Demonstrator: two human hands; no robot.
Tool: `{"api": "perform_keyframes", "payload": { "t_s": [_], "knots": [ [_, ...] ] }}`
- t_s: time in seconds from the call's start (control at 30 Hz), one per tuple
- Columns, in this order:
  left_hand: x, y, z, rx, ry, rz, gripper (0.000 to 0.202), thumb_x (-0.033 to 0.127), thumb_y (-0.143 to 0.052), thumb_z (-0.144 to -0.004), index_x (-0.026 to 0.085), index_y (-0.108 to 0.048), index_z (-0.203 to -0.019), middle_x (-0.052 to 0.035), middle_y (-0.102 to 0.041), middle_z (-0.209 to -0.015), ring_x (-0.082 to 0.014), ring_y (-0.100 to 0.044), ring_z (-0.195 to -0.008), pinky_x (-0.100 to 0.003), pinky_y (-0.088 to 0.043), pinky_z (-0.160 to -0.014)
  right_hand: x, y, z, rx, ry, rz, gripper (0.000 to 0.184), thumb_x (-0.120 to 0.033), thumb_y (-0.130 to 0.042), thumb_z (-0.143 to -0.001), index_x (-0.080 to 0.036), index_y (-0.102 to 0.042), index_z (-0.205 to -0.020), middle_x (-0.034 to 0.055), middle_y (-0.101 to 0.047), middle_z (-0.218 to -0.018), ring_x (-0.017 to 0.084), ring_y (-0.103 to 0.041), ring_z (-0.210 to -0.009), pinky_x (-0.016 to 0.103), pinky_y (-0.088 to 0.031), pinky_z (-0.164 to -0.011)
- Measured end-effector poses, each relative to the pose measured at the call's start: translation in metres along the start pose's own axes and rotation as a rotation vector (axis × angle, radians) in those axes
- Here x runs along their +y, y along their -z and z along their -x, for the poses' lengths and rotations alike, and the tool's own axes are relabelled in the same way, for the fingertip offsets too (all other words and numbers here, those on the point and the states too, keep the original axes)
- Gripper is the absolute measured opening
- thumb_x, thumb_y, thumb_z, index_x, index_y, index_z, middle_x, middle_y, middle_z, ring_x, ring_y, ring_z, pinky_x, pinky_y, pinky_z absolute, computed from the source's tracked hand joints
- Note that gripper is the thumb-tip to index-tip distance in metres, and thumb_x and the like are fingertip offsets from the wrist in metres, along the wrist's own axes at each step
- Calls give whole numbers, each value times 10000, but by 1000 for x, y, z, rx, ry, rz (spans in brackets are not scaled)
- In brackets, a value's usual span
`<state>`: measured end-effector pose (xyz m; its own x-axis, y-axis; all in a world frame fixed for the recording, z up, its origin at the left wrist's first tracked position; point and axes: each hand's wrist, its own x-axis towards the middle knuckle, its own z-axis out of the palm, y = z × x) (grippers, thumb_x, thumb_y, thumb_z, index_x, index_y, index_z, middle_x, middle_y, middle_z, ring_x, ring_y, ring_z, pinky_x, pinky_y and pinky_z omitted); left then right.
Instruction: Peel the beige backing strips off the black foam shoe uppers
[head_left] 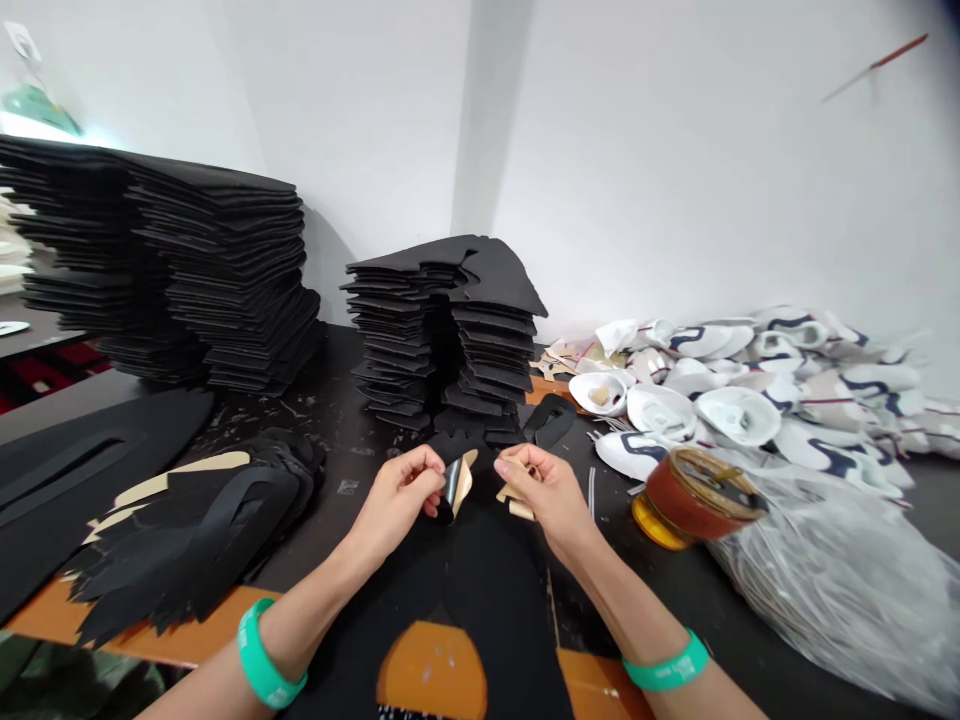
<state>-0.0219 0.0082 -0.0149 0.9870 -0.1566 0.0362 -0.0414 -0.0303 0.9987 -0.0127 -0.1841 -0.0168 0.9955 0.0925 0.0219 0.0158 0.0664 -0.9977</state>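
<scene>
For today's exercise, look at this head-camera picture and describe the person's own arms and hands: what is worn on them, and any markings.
Both forearms are bare, with no sleeves, and neither the left hand nor the right hand wears a glove. A wide green wristband circles the left wrist, and a matching green wristband circles the right. Any printing on them is too faint to read.

We are looking forward and down from the person's head, close above the hands point(465, 490), taking in the table point(322, 440) out to the white wall point(675, 170).
</scene>
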Motion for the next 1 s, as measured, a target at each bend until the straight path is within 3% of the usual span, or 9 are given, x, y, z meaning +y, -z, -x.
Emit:
{"api": "perform_keyframes", "payload": {
  "t_s": [0.07,0.23,0.33,0.57,0.7,0.8,0.9,1.0],
  "knots": [
    [-1,-1,0,5,-14,-23,113,249,-516,-770,166,-518,-693,38,-503,-584,-82,-476,-554,-179,-439,-525,-2,0,1,4,12,10,340,-450,-744,-730,-161,-566,-707,-77,-431,-541,27,-278,-442,162,-213,-405],
    [-5,-7,4,-63,-45,-119,98,243,-519,-787,173,-530,-718,38,-495,-627,-87,-478,-593,-177,-447,-538,-1,-13,6,-73,-8,47,305,-402,-761,-705,-153,-585,-714,-34,-559,-626,60,-442,-534,176,-330,-495],
    [-5,-7,5,-74,-50,-126,95,236,-512,-788,174,-540,-722,34,-500,-640,-90,-478,-611,-177,-446,-549,1,-14,7,-93,-33,7,292,-394,-736,-726,-156,-571,-688,-38,-544,-600,60,-421,-505,183,-301,-475],
    [0,-7,4,-85,-25,10,30,168,-526,-706,179,-506,-725,34,-486,-651,-91,-446,-608,-189,-427,-540,-2,-8,2,44,94,80,184,-260,-680,-714,-155,-551,-635,-32,-540,-666,57,-376,-537,191,-299,-503],
    [4,-3,4,-206,32,191,225,96,-535,-592,172,-523,-804,18,-510,-763,-90,-458,-696,-185,-409,-603,-5,-10,5,-15,158,175,198,-202,-632,-699,-164,-479,-580,6,-605,-754,76,-430,-573,213,-330,-527],
    [7,1,4,-302,36,307,209,155,-519,-626,156,-549,-833,-8,-538,-807,-107,-479,-740,-203,-392,-635,-8,-12,10,-64,213,248,167,-143,-583,-696,-176,-459,-590,10,-611,-768,95,-472,-608,226,-357,-547],
    [6,0,3,-234,36,148,136,268,-590,-745,151,-571,-811,7,-529,-738,-93,-451,-677,-198,-343,-591,-10,-12,15,-98,322,339,172,-59,-540,-656,-182,-436,-595,-8,-605,-778,99,-496,-645,224,-368,-571],
    [2,-4,0,-191,21,17,216,336,-662,-763,141,-573,-733,35,-497,-648,-67,-391,-605,-193,-297,-567,-10,-13,18,-144,414,428,202,-10,-522,-630,-182,-420,-597,-25,-603,-780,93,-503,-652,216,-363,-578]
  ]
}}
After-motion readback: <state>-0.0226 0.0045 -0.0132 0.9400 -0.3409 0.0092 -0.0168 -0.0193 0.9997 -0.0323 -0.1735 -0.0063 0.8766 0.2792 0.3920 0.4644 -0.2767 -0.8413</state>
